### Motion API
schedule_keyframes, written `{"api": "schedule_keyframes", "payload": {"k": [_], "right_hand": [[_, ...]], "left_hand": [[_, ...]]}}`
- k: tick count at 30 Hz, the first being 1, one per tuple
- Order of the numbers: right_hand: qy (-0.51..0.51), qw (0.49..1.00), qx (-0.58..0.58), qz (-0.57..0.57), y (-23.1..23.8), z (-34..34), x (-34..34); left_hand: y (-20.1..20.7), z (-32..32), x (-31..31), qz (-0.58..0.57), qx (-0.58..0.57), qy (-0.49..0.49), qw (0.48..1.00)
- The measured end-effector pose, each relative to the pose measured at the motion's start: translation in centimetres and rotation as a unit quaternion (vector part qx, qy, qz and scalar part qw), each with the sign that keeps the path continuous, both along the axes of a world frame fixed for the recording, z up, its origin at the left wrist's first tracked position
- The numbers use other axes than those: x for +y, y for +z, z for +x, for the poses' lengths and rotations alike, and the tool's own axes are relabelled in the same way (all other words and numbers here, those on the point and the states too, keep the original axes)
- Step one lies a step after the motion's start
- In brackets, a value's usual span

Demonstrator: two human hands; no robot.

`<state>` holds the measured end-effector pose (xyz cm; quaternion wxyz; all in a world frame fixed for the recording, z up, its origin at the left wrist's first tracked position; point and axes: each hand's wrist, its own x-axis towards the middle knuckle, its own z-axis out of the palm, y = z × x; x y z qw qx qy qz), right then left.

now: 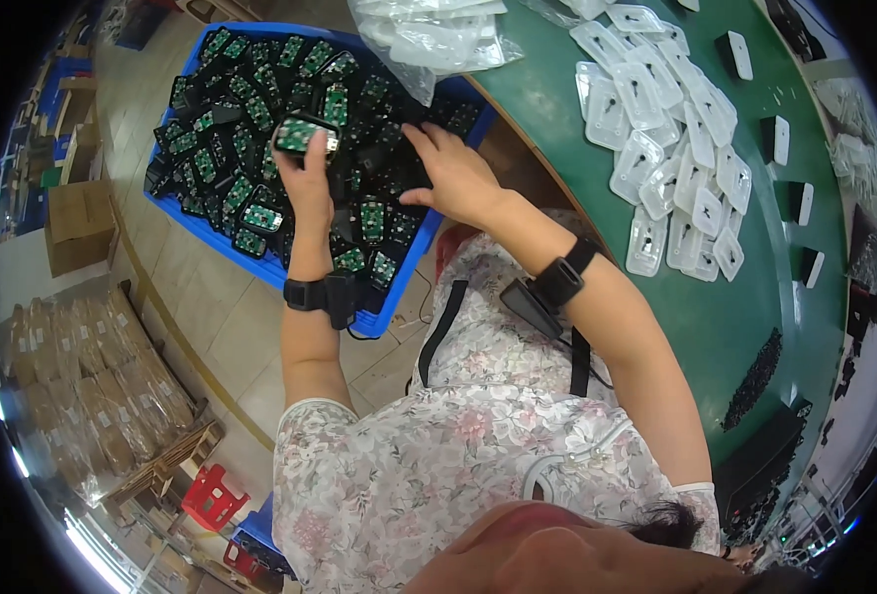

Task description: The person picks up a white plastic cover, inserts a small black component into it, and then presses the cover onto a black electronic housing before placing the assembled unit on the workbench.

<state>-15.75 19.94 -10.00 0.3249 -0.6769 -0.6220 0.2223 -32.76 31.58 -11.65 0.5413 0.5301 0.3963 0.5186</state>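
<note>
A blue plastic bin (394, 307) is heaped with small black housings that carry green circuit boards (206, 163). Above the heap, my left hand (308, 188) grips one black housing with a green circuit board (298, 134), board side up, the thumb along its edge. My right hand (453, 178) reaches over the bin's right side. Its thumb and fingers are apart, the fingertips close to black parts in the heap; whether they touch any, I cannot tell. Each wrist wears a black strapped device.
A green table (557, 109) curves along the right, bearing a pile of clear plastic packs (646, 148), several black-and-white blocks (777, 141) and a heap of small black pieces (755, 381). Plastic bags (429, 35) overhang its edge. Cardboard boxes (80, 226) and a red stool (213, 498) stand left.
</note>
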Motion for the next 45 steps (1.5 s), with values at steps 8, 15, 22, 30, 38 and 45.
{"api": "schedule_keyframes", "payload": {"k": [8,15,22,30,38,45], "right_hand": [[0.076,0.963,-0.189,-0.177,-2.9,-1.5,2.9],[0.044,0.976,-0.201,-0.073,-3.6,-3.6,1.3],[0.0,0.998,-0.058,0.033,-3.2,-3.2,1.6],[-0.227,0.899,0.314,0.203,1.0,-3.0,3.1],[-0.182,0.809,0.435,0.352,15.1,3.8,-10.3],[-0.565,0.719,0.012,0.405,15.6,15.3,-34.3]], "left_hand": [[2.2,-6.5,-0.5,-0.262,-0.368,0.009,0.892],[2.0,-8.9,-2.2,-0.307,-0.433,-0.005,0.847],[1.8,-9.3,-2.6,-0.342,-0.485,-0.038,0.804],[4.3,-4.1,-5.8,-0.371,-0.415,-0.18,0.811],[12.2,7.0,-10.5,-0.381,-0.323,-0.248,0.83],[17.3,22.0,-26.0,-0.419,-0.145,-0.567,0.695]]}}
